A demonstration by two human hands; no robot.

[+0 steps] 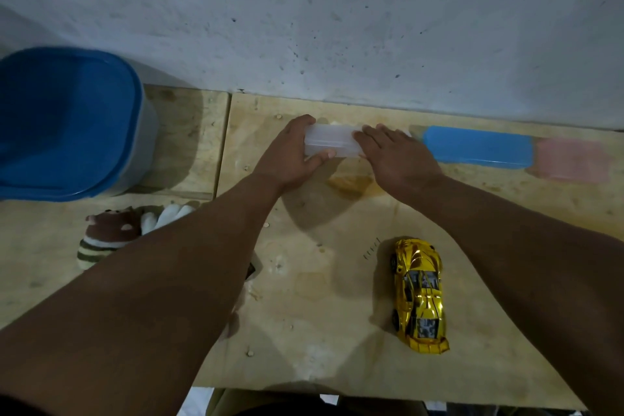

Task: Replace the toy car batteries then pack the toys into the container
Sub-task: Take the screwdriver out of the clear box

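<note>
My left hand [287, 154] grips a clear box [332, 140] near the tabletop's [304, 331] far edge, thumb in front, fingers curled over its left end. My right hand [393, 157] lies flat on its right end, released. I see 1 gold car [418, 294] nearer the front edge, a lidded container [67, 118] at the far left corner, a grey wall [337, 17] behind.

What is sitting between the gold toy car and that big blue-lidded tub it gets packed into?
The person's left forearm crosses the line from the gold toy car to the tub, and the tub's blue lid is on. A plush toy lies near the tub. Both hands are on a clear case by the wall.
</note>
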